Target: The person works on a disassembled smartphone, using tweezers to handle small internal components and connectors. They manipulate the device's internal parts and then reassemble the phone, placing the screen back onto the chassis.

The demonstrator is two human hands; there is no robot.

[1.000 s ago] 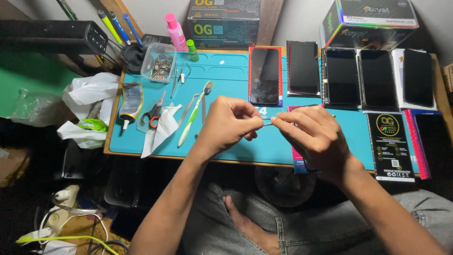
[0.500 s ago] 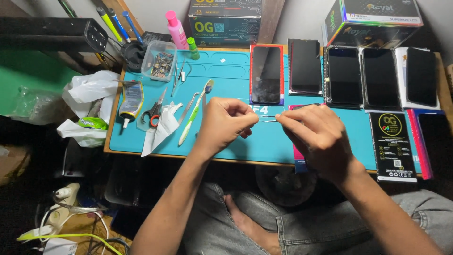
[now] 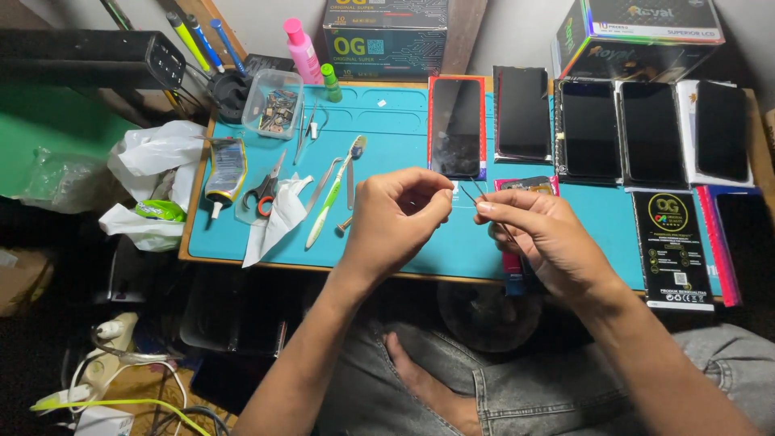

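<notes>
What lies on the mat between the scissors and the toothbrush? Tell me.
In the head view, a crumpled white paper lies between the scissors and the toothbrush, with metal tweezers beside the brush.

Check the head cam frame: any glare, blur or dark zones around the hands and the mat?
Head view: the teal mat is evenly lit and sharp; the left hand and right hand show no motion blur, and thin tweezers between them read clearly. The phone screens are dark with only faint reflection. Below the table edge the picture falls into deep shadow; edges bow slightly from the wide lens.
</notes>
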